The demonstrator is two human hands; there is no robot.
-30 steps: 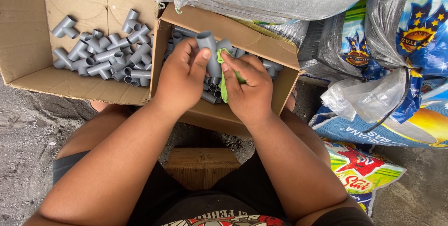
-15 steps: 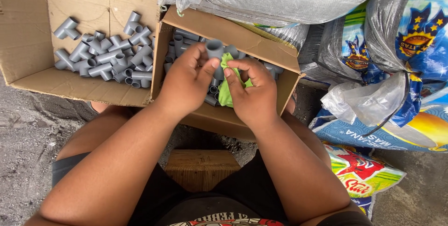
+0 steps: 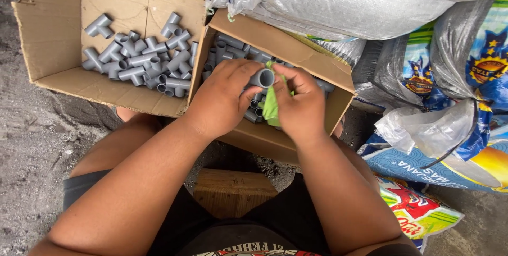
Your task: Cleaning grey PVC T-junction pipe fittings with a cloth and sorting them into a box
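My left hand (image 3: 225, 97) pinches a short grey plastic pipe fitting (image 3: 262, 78) over the nearer cardboard box (image 3: 317, 68), fingers curled shut round its body, its open end tilted up toward me. My right hand (image 3: 299, 102) sits just beside it, closed on a green cloth (image 3: 271, 109) touching the fitting's right side. More grey tee fittings (image 3: 143, 57) lie in the left cardboard box (image 3: 58, 34). A silver woven sack (image 3: 338, 2) lies behind; blue printed bags (image 3: 476, 76) are stacked at right.
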